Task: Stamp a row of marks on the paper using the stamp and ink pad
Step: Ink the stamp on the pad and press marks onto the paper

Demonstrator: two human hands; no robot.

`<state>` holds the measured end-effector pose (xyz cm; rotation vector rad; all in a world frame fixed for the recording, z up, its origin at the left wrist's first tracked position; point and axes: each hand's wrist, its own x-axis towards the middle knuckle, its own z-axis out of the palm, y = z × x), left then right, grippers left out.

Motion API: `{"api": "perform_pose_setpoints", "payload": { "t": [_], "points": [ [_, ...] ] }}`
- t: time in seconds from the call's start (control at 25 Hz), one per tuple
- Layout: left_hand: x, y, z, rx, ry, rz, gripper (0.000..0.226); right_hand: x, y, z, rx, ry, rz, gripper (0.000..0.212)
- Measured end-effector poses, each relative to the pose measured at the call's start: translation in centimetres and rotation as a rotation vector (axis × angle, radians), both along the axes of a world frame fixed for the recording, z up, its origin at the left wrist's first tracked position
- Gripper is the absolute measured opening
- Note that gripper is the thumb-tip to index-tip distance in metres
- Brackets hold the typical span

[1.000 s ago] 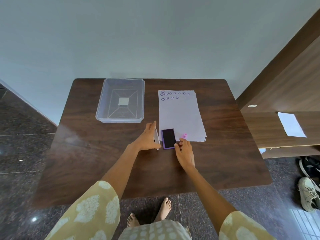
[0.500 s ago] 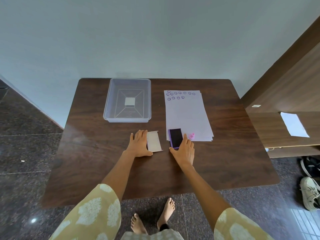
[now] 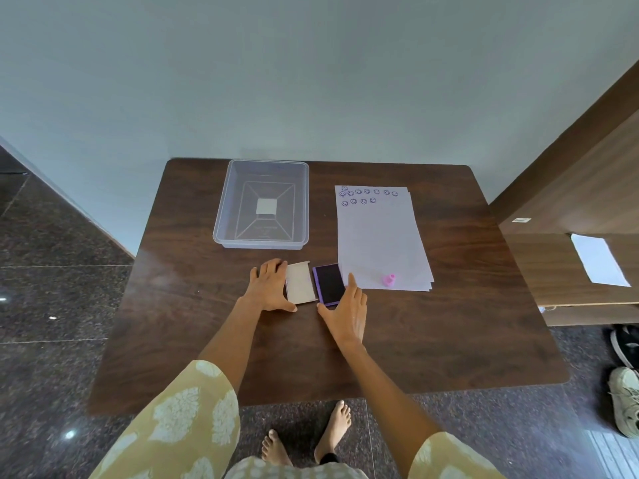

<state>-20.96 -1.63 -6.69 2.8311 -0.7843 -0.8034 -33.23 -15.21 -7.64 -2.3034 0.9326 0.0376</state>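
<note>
A white paper (image 3: 380,243) lies on the right half of the brown table (image 3: 449,340), with two rows of purple round marks (image 3: 366,196) along its far edge. A small pink stamp (image 3: 389,280) stands on the paper's near right part, with no hand on it. The purple ink pad (image 3: 330,283) lies open just left of the paper, and its white lid (image 3: 300,283) lies flat beside it. My left hand (image 3: 269,288) rests flat against the lid's left edge. My right hand (image 3: 347,316) holds the pad's near right corner between thumb and fingers.
A clear plastic tray (image 3: 304,202) sits at the table's far middle, holding a small white square. A wooden shelf with a loose white sheet (image 3: 598,261) stands to the right. Shoes (image 3: 626,375) lie on the floor at right; my bare feet are below the table's near edge.
The lid went from upright in my left hand to lying flat on the table. The ink pad has shifted left off the paper, and my right hand has left the stamp's side.
</note>
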Motion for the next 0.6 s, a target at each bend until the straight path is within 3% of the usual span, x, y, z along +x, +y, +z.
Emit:
{"api": "perform_pose_setpoints", "payload": {
  "t": [0.2,0.32,0.44,0.52,0.6],
  "points": [
    [0.4,0.1,-0.2,0.015,0.018,-0.020,0.114,-0.1,-0.4,0.2,-0.003,0.020,0.039,0.094],
    [0.2,0.1,-0.3,-0.040,0.012,-0.038,0.114,-0.9,-1.2,0.7,-0.011,-0.112,-0.021,0.065],
    [-0.4,-0.9,0.1,-0.284,-0.111,0.035,0.089,-2.5,-3.0,1.2,-0.114,-0.317,-0.171,0.021],
    [-1.1,-2.9,0.5,-0.415,-0.195,0.022,0.065,-3.3,-5.1,1.6,-0.113,-0.360,-0.315,0.017],
    [-2.2,-5.5,1.0,-0.477,-0.230,-0.029,0.048,-3.1,-7.2,1.9,-0.081,-0.365,-0.400,0.029]
  ]
}}
